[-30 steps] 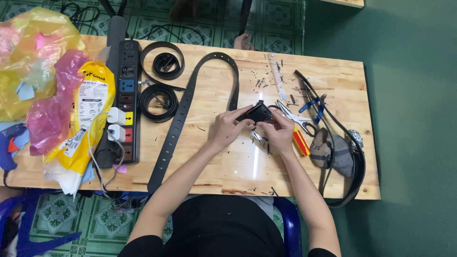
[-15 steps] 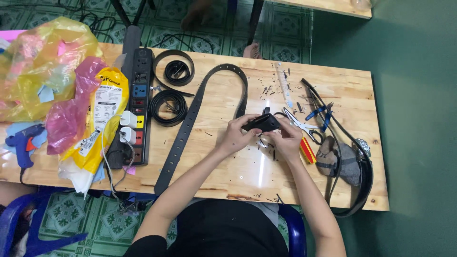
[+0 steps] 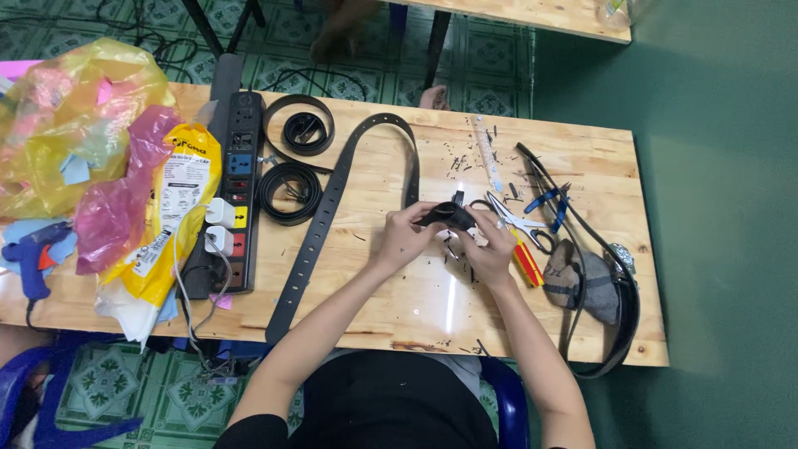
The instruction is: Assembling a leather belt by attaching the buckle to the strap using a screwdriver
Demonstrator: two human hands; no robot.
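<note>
Wooden table (image 3: 399,308): power strip (image 3: 233,191), scissors (image 3: 515,223) nearby

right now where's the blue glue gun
In the head view the blue glue gun lies at the table's far left edge, beside the pink plastic bag and left of the power strip.

Both hands, left hand (image 3: 405,237) and right hand (image 3: 490,249), pinch the folded end of a long black belt (image 3: 328,220) above the wooden bench (image 3: 399,308), scissors (image 3: 515,223) just beside.
</note>
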